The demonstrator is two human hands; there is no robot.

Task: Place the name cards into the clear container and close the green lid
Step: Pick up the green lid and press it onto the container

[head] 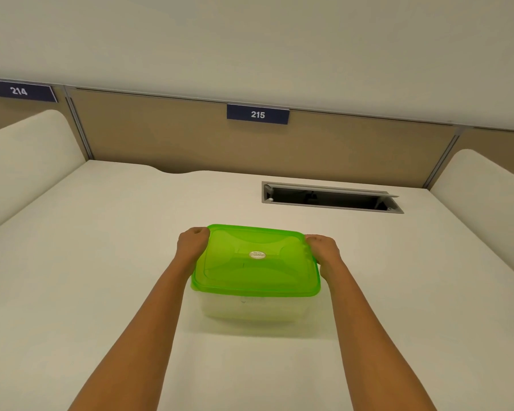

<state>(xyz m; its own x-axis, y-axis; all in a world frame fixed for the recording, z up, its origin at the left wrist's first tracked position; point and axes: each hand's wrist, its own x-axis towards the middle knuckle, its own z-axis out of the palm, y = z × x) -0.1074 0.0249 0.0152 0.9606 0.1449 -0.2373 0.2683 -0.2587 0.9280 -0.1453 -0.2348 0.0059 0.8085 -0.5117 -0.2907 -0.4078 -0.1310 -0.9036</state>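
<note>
A clear plastic container [250, 308] stands on the white desk [101, 262], a little ahead of me at the centre. The translucent green lid [255, 262] lies flat on top of it and carries a small oval sticker in the middle. My left hand [192, 243] grips the far left corner of the lid with curled fingers. My right hand [322, 247] grips the far right corner the same way. No name cards are visible; the container's inside is blurred behind its frosted wall.
An open cable hatch [330, 197] is set into the desk at the back right. A tan partition [161, 134] with a "215" label [258, 114] closes the back. Rounded white dividers rise at the left [27, 155] and right [487, 185].
</note>
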